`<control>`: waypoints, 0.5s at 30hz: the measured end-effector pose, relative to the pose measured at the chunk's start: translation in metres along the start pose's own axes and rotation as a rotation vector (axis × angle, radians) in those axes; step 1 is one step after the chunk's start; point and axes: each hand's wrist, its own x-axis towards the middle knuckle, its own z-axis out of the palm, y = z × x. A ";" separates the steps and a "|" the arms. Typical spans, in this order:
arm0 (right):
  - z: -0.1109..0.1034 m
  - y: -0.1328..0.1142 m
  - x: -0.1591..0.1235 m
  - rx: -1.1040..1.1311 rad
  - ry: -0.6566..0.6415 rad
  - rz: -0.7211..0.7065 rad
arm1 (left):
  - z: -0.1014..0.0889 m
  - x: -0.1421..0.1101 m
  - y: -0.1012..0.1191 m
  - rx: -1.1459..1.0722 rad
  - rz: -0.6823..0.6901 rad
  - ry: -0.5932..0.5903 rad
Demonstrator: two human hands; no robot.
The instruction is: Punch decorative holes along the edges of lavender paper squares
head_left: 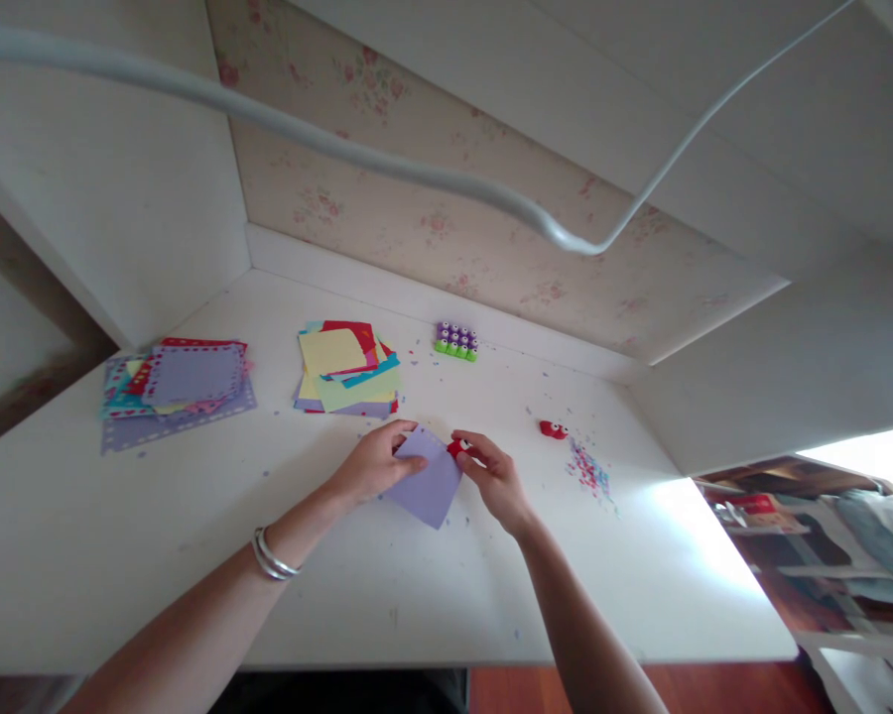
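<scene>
A plain light purple sheet of paper (426, 486) is held a little tilted above the desk, between both hands. My left hand (376, 462) grips its left corner, thumb on top and fingers beneath. In my right hand (493, 478) is a small red craft punch (458, 447) with a white top, pressed between thumb and fingers at the sheet's right edge. Whether the paper sits inside the punch's slot I cannot tell. Two more red punches (553, 429) lie to the right, beside a heap of tiny coloured paper bits (589, 471).
At the left lies a pile of papers with punched borders (193, 375). Behind my left hand is a stack of plain coloured papers (342, 372). Purple and green punches (456, 340) stand in rows near the back wall. A white cable (417, 174) crosses overhead.
</scene>
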 end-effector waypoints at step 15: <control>0.002 -0.011 -0.005 -0.111 -0.225 -0.219 | 0.007 -0.006 0.004 0.002 0.027 -0.065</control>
